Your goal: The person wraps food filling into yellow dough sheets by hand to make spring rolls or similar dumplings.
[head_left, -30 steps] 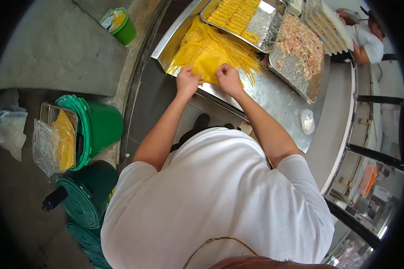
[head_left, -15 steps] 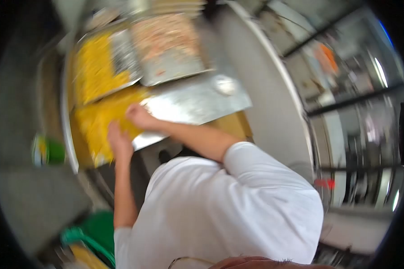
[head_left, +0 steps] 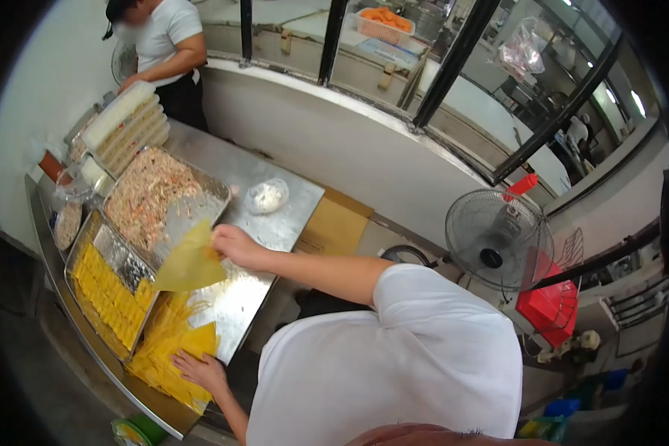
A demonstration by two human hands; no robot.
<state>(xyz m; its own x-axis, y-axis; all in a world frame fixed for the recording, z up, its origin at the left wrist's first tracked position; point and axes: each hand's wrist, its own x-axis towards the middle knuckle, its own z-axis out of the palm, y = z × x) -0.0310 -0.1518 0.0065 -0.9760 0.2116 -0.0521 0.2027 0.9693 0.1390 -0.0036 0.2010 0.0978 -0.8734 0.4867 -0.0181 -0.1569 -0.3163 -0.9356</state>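
Observation:
Pinched in my right hand (head_left: 238, 247) is a thin yellow wrapper sheet (head_left: 189, 260), which hangs to the left over the edge of the filling tray. My left hand (head_left: 199, 372) lies with its fingers stretched out on a spread of overlapping yellow wrappers (head_left: 160, 353) at the near end of the metal table. Beyond them, a metal tray (head_left: 150, 299) holds rows of yellow rolled pieces. A second tray (head_left: 214, 209) contains a chopped pinkish filling (head_left: 152, 189), its near part mostly bare metal. To the right stands a small bowl of white paste (head_left: 269, 197).
Stacked pale trays (head_left: 130, 126) stand at the table's far end, where another person (head_left: 163, 44) in a white shirt stands. A low wall and window frames run behind the table. A fan (head_left: 498, 238) and a red box (head_left: 548, 305) are on the right.
My hands, close together over the wrappers before, are now apart. The right has lifted a wrapper sheet away; the left lies on the others. The view has turned, bringing the other person into sight.

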